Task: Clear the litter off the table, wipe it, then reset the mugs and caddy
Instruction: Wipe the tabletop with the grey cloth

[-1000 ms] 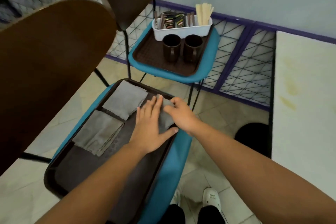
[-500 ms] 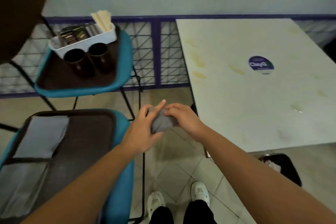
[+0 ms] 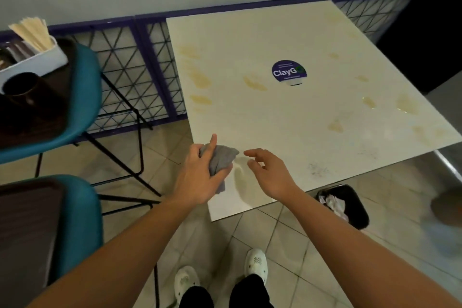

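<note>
Gripping a bunched grey cloth (image 3: 221,161) in my left hand (image 3: 200,177) over the near-left corner of the stained table (image 3: 300,112); its long axis runs toward me, tail hanging down. My right hand (image 3: 268,174) hovers beside it, fingers loosely spread, holding nothing.

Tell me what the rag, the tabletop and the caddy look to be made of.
Rag: soft grey woven or knit cloth, matte; it bunches and folds in the left hand.
Tabletop: hard, smooth cream surface, probably laminate or stone-look; slight sheen, yellowish stains on top.
Caddy: white, likely moulded plastic; smooth plain wall with rounded corner.
</note>
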Tool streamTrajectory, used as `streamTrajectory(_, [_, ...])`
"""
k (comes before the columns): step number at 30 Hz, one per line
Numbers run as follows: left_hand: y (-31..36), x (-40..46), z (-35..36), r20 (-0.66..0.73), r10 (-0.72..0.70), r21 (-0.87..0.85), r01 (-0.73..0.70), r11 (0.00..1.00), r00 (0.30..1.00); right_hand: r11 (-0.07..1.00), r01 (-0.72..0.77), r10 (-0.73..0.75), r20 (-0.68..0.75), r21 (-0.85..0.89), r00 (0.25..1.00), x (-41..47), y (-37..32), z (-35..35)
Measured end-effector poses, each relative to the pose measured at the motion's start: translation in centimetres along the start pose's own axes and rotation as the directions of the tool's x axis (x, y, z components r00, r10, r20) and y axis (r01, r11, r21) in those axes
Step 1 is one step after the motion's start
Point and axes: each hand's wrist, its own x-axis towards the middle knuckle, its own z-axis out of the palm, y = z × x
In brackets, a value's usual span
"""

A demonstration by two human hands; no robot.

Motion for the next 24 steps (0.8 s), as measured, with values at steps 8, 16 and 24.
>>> streamTrajectory(8, [6.4, 5.4, 5.0, 0.001, 0.065, 0.103, -0.065, 0.993, 0.998, 0.983, 0.1, -0.105, -0.024, -0.154, 0.994, 2.8, 5.6, -8.2])
streamTrajectory(16, [8.9, 11.2, 10.4, 0.072, 0.173, 0.307, -0.187, 0.933, 0.982, 0.978, -0.01, -0.021, -0.147, -0.209, 0.989, 2.9, 11.3, -14.5])
streamTrajectory(24, [8.1, 14.3, 13.3, 0.155, 0.157, 0.308, -0.199, 0.93, 0.975, 0.911, 0.08, -0.095, -0.017, -0.405, 0.995, 4.9, 13.3, -15.3])
